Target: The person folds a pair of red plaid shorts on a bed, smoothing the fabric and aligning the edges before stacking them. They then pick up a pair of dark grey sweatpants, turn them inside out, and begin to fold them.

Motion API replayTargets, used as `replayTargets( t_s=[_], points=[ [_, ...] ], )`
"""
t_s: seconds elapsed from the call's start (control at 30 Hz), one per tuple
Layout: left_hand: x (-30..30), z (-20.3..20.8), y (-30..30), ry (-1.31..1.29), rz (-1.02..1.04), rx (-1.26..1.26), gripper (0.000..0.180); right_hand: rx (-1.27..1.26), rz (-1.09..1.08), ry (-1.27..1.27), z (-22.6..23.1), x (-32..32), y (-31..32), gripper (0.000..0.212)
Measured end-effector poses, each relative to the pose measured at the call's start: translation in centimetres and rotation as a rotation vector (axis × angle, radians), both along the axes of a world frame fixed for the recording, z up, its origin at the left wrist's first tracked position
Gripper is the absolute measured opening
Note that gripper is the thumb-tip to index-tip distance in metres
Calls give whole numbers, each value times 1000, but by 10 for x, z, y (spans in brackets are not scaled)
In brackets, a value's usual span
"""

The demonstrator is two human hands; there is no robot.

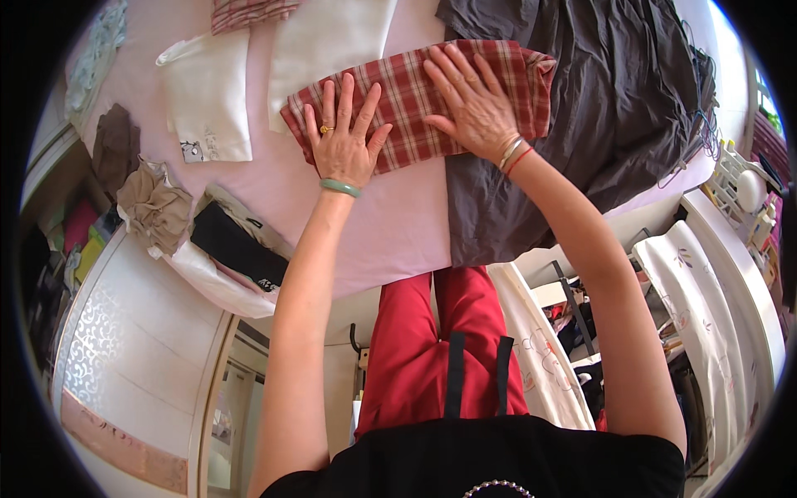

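A folded red plaid garment (407, 108) lies crosswise on the pink bed sheet (390, 232). My left hand (344, 141) rests flat on its left part, fingers spread, with a ring and a green bangle. Toward its right end, my right hand (473, 104) presses down with the palm flat and the fingers extended. The garment's right portion overlaps a large dark grey cloth (581, 124) with many wrinkles. Just behind the plaid piece lies a folded white cloth (328, 46), partly covered by it.
To the left lies a folded white garment (212, 100) with a small print. A second red plaid cloth (249, 12) is at the far edge. Beige crumpled cloth (154, 203) and a black folded garment (237, 245) lie at the bed's left near edge. A white curtain (693, 290) hangs at right.
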State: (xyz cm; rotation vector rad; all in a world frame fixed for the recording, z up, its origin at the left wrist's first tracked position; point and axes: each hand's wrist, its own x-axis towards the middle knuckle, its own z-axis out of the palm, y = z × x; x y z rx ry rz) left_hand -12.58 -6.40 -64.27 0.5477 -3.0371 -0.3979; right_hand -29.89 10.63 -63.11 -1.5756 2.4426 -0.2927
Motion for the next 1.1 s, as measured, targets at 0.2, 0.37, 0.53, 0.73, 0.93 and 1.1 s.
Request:
replayTargets(
  t_s=[0.2, 0.37, 0.53, 0.73, 0.93, 1.1],
  points=[
    [3, -11, -3, 43, 46, -17, 61, 64, -137, 130, -3, -20, 12, 77],
    [9, -13, -8, 70, 67, -9, 63, -17, -282, 148, -16, -42, 43, 69],
    [7, -18, -10, 57, 52, -3, 63, -26, -290, 114, -26, -44, 38, 68],
    [20, 13, -7, 171, 260, 129, 64, -116, -350, 87, 15, -38, 39, 58],
    [53, 24, 9, 347, 1076, 783, 70, -371, -744, -164, 47, -3, 73, 59],
    [44, 32, -1, 193, 1023, 954, 66, -223, -1051, -463, 10, -14, 87, 56]
  ],
)
